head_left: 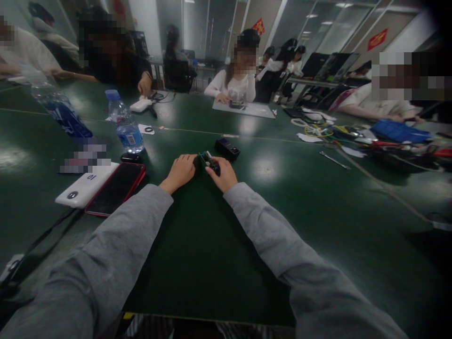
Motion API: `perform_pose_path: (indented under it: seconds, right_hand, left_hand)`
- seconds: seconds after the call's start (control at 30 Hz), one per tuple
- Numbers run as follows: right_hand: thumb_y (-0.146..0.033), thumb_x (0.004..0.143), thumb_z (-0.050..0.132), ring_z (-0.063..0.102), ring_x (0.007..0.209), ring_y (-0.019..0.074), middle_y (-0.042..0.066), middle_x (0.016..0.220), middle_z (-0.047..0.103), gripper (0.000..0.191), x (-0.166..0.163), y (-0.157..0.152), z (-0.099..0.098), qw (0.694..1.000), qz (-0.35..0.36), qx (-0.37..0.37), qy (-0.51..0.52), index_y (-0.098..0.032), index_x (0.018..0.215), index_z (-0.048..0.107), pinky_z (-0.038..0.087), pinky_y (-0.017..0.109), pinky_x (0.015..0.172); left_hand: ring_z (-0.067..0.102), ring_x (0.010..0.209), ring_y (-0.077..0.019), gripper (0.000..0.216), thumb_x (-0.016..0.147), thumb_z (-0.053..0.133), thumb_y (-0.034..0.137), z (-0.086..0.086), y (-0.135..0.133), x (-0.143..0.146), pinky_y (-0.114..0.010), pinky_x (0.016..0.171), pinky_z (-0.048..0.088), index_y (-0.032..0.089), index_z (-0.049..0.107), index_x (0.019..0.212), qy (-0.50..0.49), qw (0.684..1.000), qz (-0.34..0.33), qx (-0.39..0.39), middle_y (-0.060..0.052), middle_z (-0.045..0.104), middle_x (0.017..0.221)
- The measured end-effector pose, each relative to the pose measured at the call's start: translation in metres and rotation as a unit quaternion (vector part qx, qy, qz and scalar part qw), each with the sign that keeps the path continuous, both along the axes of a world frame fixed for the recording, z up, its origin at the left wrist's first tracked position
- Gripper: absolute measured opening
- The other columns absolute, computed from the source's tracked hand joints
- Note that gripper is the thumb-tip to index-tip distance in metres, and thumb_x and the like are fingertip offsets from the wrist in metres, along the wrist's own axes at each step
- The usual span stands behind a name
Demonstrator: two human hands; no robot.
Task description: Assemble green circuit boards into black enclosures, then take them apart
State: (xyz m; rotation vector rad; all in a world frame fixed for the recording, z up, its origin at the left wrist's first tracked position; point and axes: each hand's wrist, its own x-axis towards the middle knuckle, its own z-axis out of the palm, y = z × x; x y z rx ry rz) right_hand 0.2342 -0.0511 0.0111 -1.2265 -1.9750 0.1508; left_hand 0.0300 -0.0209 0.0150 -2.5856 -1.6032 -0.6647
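Observation:
A small circuit board (207,159) with green, blue and whitish parts stands tilted between my two hands. My right hand (224,175) is closed round its right side, thumb toward me. From the left, my left hand (181,170) reaches to the board with its back up and its fingers curled. What lies under those fingertips is dark and hidden, so I cannot tell what they grip. Just beyond my right hand lies a black box-shaped device (228,148), apart from the fingers.
To the left are a red-edged phone (116,189), a white power bank (83,186), a black case (130,157) and a water bottle (127,127). A wrench (334,160) and tangled cables (325,131) lie right on the green table (212,263). Several people sit around.

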Motion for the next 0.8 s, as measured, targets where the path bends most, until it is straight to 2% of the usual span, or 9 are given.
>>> perform_pose_path:
  seconds: [0.1,0.23,0.43,0.6,0.8]
  right_hand:
    - [-0.037,0.088,0.067,0.056,0.110,0.0320,0.015,0.118,0.061,0.046,0.000,-0.001,0.001,0.999,0.018,0.003,-0.033,-0.016,0.127,0.057,0.048,0.049,0.099]
    - [-0.029,0.091,0.057,0.058,0.107,0.0309,0.014,0.117,0.063,0.036,0.000,-0.001,0.001,0.999,0.005,-0.006,-0.035,-0.017,0.125,0.059,0.049,0.049,0.098]
    - [-0.029,0.090,0.050,0.061,0.110,0.0282,0.012,0.118,0.065,0.035,0.001,0.001,0.001,0.998,-0.004,-0.037,0.055,-0.018,0.122,0.060,0.048,0.048,0.101]
    - [-0.036,0.092,0.046,0.065,0.101,0.0251,0.008,0.109,0.069,0.036,0.008,0.009,-0.006,0.977,-0.047,-0.108,0.178,-0.021,0.121,0.061,0.052,0.044,0.094]
    - [-0.038,0.092,0.045,0.064,0.102,0.0274,0.009,0.105,0.069,0.033,0.015,0.019,-0.013,0.969,-0.114,-0.131,0.178,-0.020,0.113,0.064,0.049,0.047,0.097]
  left_hand:
    - [0.054,0.123,-0.0271,0.044,0.095,0.040,0.017,0.000,0.000,0.000,-0.044,0.103,0.046,0.015,0.052,0.137,0.003,1.000,-0.001,-0.001,-0.015,0.062,0.133]
    - [0.054,0.123,-0.0271,0.045,0.096,0.039,0.017,0.002,-0.002,0.000,-0.043,0.103,0.046,0.015,0.052,0.139,0.006,1.000,-0.004,0.004,-0.014,0.061,0.134]
    - [0.054,0.124,-0.0275,0.046,0.095,0.041,0.016,0.004,-0.003,0.001,-0.044,0.104,0.046,0.016,0.050,0.140,0.012,1.000,0.004,-0.007,-0.014,0.061,0.136]
    - [0.053,0.125,-0.0284,0.047,0.096,0.041,0.017,0.002,-0.003,0.000,-0.044,0.105,0.045,0.014,0.050,0.142,0.004,1.000,-0.004,-0.006,-0.015,0.059,0.137]
    - [0.053,0.127,-0.0280,0.047,0.097,0.040,0.017,0.001,-0.002,0.000,-0.044,0.106,0.046,0.015,0.049,0.143,0.006,1.000,-0.002,-0.006,-0.014,0.059,0.138]
